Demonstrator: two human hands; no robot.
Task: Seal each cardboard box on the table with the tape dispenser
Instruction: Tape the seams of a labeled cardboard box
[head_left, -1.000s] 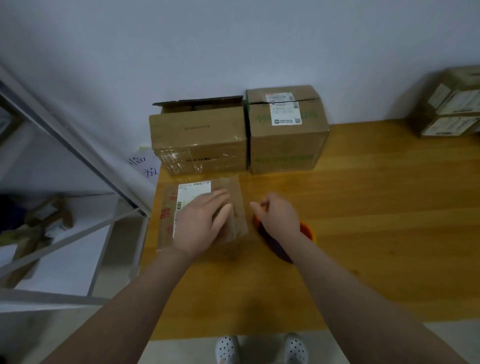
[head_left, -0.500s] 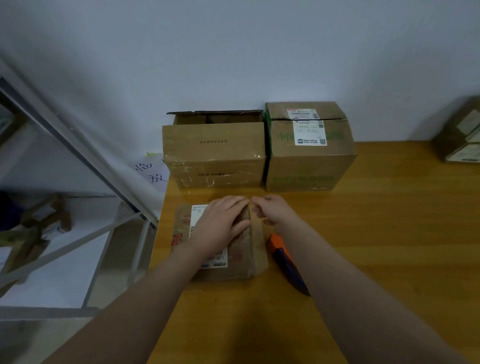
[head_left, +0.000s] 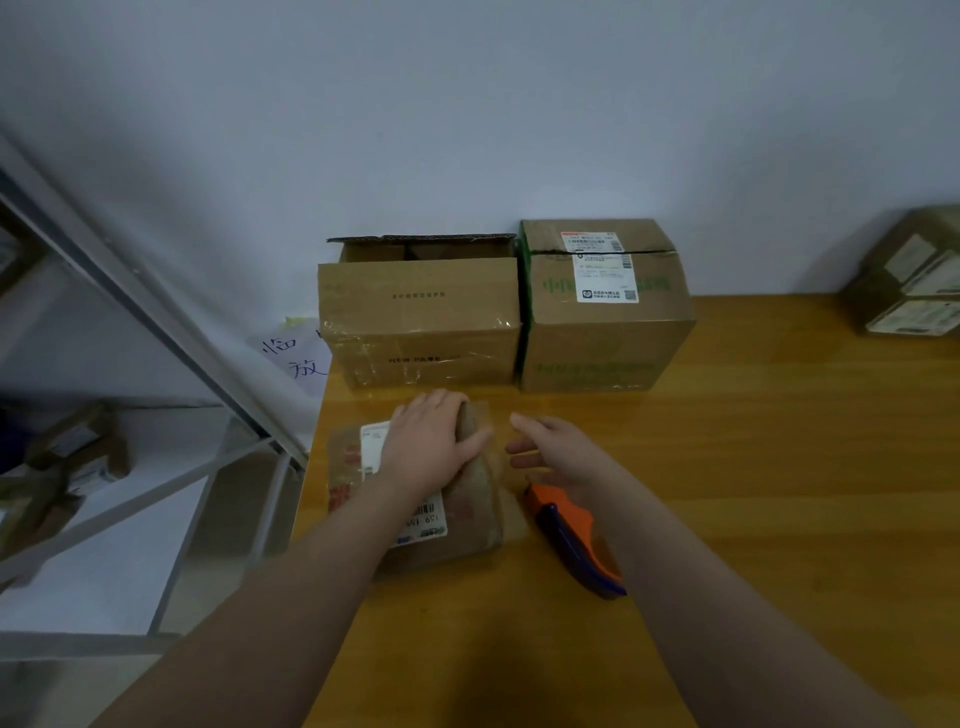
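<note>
Since half a second ago, the right hand (head_left: 563, 454) has drawn off the small box's far edge, where it met the left fingertips, and the tape dispenser (head_left: 569, 530) shows more fully beneath that wrist.

At 9 o'clock of the desk (head_left: 753, 467) stands a metal shelf frame (head_left: 156, 322), with a handwritten note (head_left: 296, 356) at the desk's far left corner. The small box (head_left: 467, 514) lies near the desk's left edge. The left hand (head_left: 423, 449) rests flat on it, fingers (head_left: 441, 402) straight over the far edge and thumb spread, probably to pin the top shut and keep the box from sliding. At 3 o'clock of the box the right hand hovers, fingers wide and holding nothing, likely on its way to the dispenser, which lies on the desk at 4 o'clock of the box. At 12 o'clock stand an open-topped box (head_left: 421, 322) and a closed box (head_left: 602, 332), touching. More boxes (head_left: 909, 280) sit at the far right.
</note>
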